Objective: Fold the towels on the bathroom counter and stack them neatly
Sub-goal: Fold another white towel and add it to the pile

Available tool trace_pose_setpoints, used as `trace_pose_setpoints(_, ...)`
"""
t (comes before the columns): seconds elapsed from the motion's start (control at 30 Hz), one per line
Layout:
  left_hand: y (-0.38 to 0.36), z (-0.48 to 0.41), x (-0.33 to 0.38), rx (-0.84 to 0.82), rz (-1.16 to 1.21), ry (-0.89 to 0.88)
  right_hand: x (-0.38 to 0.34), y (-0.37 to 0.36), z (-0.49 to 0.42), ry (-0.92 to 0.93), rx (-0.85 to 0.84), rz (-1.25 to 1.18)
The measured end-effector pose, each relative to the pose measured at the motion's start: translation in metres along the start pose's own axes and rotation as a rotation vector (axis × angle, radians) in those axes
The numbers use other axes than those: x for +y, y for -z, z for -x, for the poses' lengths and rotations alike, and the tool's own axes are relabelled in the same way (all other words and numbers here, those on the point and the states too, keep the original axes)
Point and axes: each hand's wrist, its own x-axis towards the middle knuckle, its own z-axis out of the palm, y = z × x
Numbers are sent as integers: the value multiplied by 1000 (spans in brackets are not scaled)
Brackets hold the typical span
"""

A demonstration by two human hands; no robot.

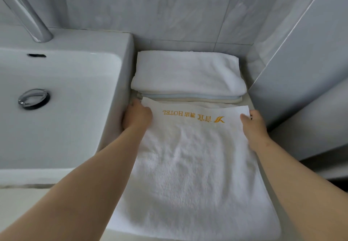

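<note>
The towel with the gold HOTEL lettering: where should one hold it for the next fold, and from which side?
Probably best: pinch the lettered towel at its two far corners, coming from its left and right edges, as the left hand and right hand do. It lies flat, its far edge free beside the folded stack.
</note>
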Motion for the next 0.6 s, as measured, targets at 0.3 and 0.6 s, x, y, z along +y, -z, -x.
trace_pose_setpoints(0.3,-14,0,5,84,-247,-68,9,-1,-23,13,-93,92)
trace_pose_setpoints(0.6,-8,-16,5,-10,27,-8,8,-1,-34,126,-79,442)
